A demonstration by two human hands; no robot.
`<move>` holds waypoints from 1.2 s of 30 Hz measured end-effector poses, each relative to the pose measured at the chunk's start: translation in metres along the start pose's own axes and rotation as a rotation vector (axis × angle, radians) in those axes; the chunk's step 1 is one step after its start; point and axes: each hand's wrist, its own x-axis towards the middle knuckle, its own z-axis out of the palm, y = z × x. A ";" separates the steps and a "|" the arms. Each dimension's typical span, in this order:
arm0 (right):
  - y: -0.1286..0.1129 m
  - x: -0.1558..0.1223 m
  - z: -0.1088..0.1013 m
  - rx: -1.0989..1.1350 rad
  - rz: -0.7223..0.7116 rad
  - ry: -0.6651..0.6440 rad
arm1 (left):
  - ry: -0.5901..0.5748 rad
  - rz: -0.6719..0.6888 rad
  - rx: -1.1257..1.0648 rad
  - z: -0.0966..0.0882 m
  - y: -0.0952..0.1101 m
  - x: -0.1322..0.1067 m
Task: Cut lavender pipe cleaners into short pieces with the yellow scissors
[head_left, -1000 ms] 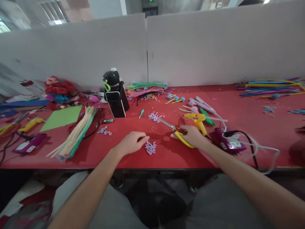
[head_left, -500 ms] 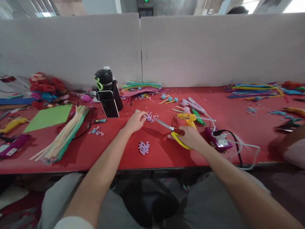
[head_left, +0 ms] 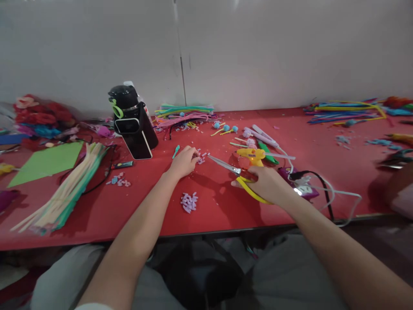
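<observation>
While the right hand [head_left: 266, 183] lies on the red bench [head_left: 219, 215], its grip is wrapped tight around the yellow handles of the scissors [head_left: 226, 165]. The blades are drawn together and point up and to the left, low over the bench top. Just off the scissors' tip, the left hand [head_left: 183, 162] is palm down with its grip bunched on a scatter of lilac bits [head_left: 201, 158]. The fingertips are pressed close, but whether one bit is pinched between them I can't tell.

Nearer the bench edge than the scissors and to their left sits a small pile [head_left: 189, 202] of the same lilac pieces, clear of both hands. Right behind the scissors' handles stands a yellow glue gun [head_left: 253, 155], almost touching the right hand. To the right of the scissors a purple power strip [head_left: 303, 187] lies with its cords looping away.

Well left of the scissors, a black bottle [head_left: 127, 101] stands upright with a phone [head_left: 132, 137] leaning on it. Farther left lie a long bundle of pipe cleaners [head_left: 67, 189] and a green paper [head_left: 48, 161].
</observation>
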 end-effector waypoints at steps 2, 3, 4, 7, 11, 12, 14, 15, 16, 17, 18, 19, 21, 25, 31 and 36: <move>0.000 -0.001 -0.001 -0.005 -0.012 -0.001 | 0.014 0.009 -0.003 0.001 0.000 0.000; -0.001 -0.001 -0.001 -0.007 -0.021 0.001 | 0.019 0.015 -0.007 0.001 0.000 0.000; -0.001 -0.001 -0.001 -0.008 -0.029 0.005 | 0.024 0.020 -0.016 0.001 -0.001 0.000; -0.001 0.000 0.000 -0.019 -0.029 0.017 | 0.041 0.024 -0.054 0.001 -0.004 0.000; 0.000 0.000 0.002 -0.033 -0.030 0.007 | 0.073 0.019 -0.105 0.001 -0.006 0.000; 0.001 0.000 0.003 -0.032 -0.035 0.010 | 0.087 0.016 -0.125 0.001 -0.006 0.000; 0.002 0.000 0.005 -0.018 -0.032 0.021 | 0.130 0.002 -0.185 0.000 -0.005 -0.002; 0.002 0.001 0.007 -0.001 -0.025 0.020 | 0.155 -0.010 -0.223 -0.001 -0.005 -0.004; 0.003 0.001 0.009 0.026 -0.018 0.017 | 0.182 -0.025 -0.266 -0.003 -0.005 -0.007; 0.003 0.002 0.011 0.062 -0.015 0.014 | 0.209 -0.043 -0.313 -0.006 -0.005 -0.010; 0.003 0.004 0.013 0.103 -0.014 0.017 | 0.236 -0.064 -0.368 -0.008 -0.006 -0.015; 0.002 0.006 0.015 0.150 -0.016 0.031 | 0.262 -0.090 -0.432 -0.011 -0.007 -0.020; -0.001 0.010 0.021 0.220 -0.015 0.082 | 0.314 -0.155 -0.590 -0.016 -0.009 -0.034; -0.015 0.021 0.033 0.313 -0.054 0.082 | 0.393 -0.276 -0.828 -0.027 -0.016 -0.073; -0.035 0.026 0.051 0.239 -0.114 -0.005 | 0.401 -0.324 -0.946 -0.038 -0.015 -0.116; -0.034 0.029 0.057 0.262 -0.125 0.064 | 0.260 -0.275 -0.899 -0.035 -0.007 -0.103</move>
